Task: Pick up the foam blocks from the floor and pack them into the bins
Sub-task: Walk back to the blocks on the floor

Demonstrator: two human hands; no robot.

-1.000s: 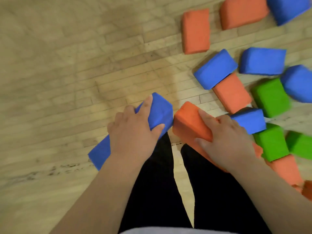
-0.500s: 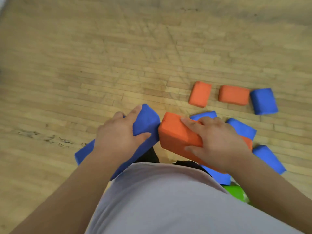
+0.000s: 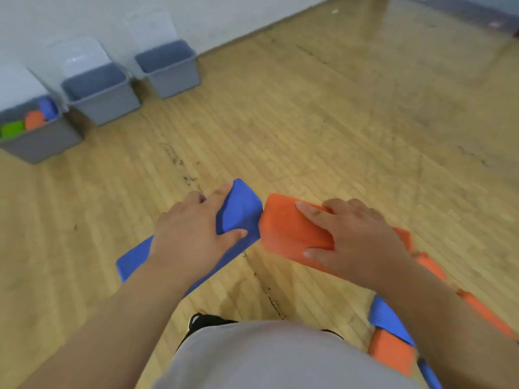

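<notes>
- The blue foam block (image 3: 241, 217) is off the floor, in front of the person at centre. The left hand (image 3: 191, 237) grips it from above, fingers curled over its far edge and thumb pressed on its near face.
- The orange foam block (image 3: 283, 228) is held up just right of it. The right hand (image 3: 356, 240) clasps it, fingers spread over the top and thumb on the near side.
- The inner ends of the two blocks meet or nearly meet; I cannot tell which.
- More orange foam (image 3: 488, 315) shows along the right forearm. Whether it is carried or lies on the floor is unclear.
- At the near right, a blue block (image 3: 387, 318) and an orange block (image 3: 390, 349) lie close together.
- A grey shirt (image 3: 266, 357) fills the near centre, with a black shoe (image 3: 205, 321) at its far edge.
- The wooden floor (image 3: 337, 122) stretches far and right, with dark scuffs.
- Three grey bins stand far left along the wall (image 3: 84, 18): the left bin (image 3: 42, 144) holds green, orange and blue blocks; no contents show in the middle bin (image 3: 104, 102) and the right bin (image 3: 174, 77).
- Pale lids (image 3: 81, 56) lean on the wall behind the bins.
</notes>
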